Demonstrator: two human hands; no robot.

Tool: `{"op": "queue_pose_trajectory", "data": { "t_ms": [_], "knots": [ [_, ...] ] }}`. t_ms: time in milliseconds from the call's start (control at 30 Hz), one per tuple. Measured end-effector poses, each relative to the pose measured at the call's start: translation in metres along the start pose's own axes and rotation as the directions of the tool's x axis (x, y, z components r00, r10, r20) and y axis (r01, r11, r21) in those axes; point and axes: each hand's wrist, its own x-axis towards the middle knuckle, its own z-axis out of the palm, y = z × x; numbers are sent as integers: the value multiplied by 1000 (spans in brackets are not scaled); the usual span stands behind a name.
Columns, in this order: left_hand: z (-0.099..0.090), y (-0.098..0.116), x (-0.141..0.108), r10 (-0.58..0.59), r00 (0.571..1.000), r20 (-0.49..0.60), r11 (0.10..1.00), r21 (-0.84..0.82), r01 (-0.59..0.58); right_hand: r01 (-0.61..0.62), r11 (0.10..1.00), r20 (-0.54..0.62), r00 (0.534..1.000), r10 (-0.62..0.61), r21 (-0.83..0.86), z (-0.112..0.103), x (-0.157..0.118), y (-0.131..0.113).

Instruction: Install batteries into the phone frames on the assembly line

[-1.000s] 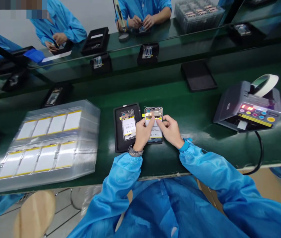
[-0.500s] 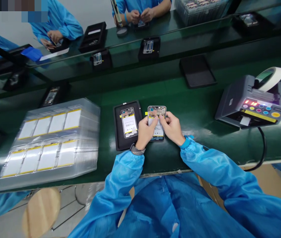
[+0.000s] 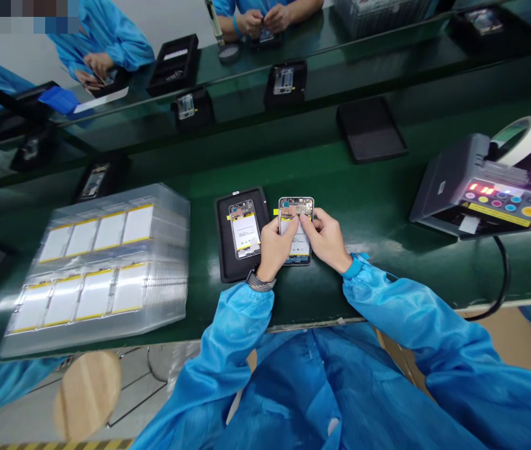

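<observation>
An opened phone (image 3: 300, 245) with a white battery and a yellow tab is held between my two hands over the green table. My left hand (image 3: 276, 249) grips its left side, with the thumb on the upper part of the battery. On the right side my right hand (image 3: 328, 239) has its fingers round the edge and its thumb near the top of the battery. Both thumb tips almost meet. Just left of my hands, a second opened phone (image 3: 245, 232) lies in a black tray (image 3: 231, 270).
Stacked clear plastic trays (image 3: 164, 250) of white batteries stand at the left. A tape dispenser (image 3: 485, 187) with a cable is at the right. Beyond lie a flat black tray (image 3: 372, 130) and a raised shelf with phones. Other people's hands work at the far side.
The view has shifted slightly. My hands stay on the phone in nearly the same place, with the thumbs a little closer together near the top of the battery.
</observation>
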Motion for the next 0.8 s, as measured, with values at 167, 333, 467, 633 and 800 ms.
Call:
{"op": "queue_pose_trajectory", "data": {
  "t_ms": [167, 333, 467, 633, 800],
  "knots": [
    [0, -2, 0, 19, 1000, 18, 1000, 12, -20, -10, 1000, -11, 1000, 10, 6, -1, 1, -2],
    [1, 0, 0, 14, 1000, 5, 1000, -6, -13, 8, 999, -17, 1000, -8, -33, -1, 0, -4],
    [2, 2, 0, 15, 1000, -20, 1000, 8, -15, 44, 997, -32, 998, -46, -57, 0, -1, -4],
    [3, 2, -3, 41, 999, -20, 999, -4, -41, 98, 995, -46, 994, -99, -27, 1, -4, -8],
    [6, 3, -4, 42, 999, -20, 998, -38, -42, 125, 992, -48, 991, -126, -29, 0, -3, -10]
  ]
}}
